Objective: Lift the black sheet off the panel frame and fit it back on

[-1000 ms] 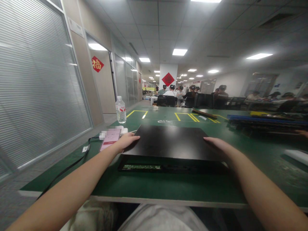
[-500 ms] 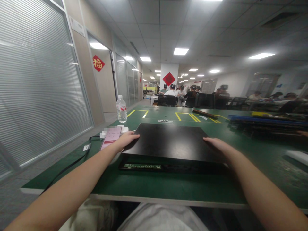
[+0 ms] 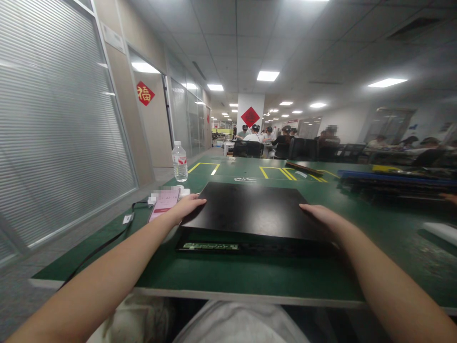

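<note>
A flat black panel with a dull sheen is held level between my two hands, just above the table. My left hand grips its left edge, thumb on top and fingers hidden underneath. On the opposite edge my right hand has the same kind of hold, its fingers also out of sight. Beneath the panel's near edge lies a long dark strip-shaped part with a green circuit board showing at its left end. How far that part reaches under the panel is hidden.
On the green table, a water bottle and a pink-screened phone stand at left, near a black cable. Yellow tape marks and a dark strip lie farther back. Dark panels are stacked at right, beside another person's hand.
Almost nothing differs. My hands keep the same hold on the black panel, and the whole view has shifted very slightly.
</note>
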{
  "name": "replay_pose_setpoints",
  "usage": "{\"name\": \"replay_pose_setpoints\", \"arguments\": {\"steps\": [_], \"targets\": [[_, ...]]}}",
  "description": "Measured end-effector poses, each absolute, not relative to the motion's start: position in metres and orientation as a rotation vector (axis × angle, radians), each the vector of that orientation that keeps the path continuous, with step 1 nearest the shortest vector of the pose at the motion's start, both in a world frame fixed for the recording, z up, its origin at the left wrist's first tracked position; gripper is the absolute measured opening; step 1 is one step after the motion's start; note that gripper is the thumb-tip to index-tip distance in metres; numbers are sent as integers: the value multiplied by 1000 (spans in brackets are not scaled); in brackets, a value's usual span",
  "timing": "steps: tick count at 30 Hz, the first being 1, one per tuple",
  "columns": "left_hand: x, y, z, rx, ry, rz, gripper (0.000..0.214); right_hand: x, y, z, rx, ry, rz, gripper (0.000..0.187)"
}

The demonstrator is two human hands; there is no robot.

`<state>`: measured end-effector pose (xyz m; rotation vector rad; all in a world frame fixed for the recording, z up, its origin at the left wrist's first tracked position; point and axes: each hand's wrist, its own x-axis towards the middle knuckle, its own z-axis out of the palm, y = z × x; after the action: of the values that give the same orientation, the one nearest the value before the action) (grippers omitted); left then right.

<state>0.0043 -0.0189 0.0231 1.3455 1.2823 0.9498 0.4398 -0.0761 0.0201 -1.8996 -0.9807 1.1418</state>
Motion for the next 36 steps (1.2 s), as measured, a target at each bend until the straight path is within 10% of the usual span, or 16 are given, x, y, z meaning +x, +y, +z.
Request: {"name": "replay_pose_setpoints", "arguments": {"steps": [36], "targets": [[7,-28,36,1374,1448,983,36,440,-74,16,-1978,-1164,1067,42]]}}
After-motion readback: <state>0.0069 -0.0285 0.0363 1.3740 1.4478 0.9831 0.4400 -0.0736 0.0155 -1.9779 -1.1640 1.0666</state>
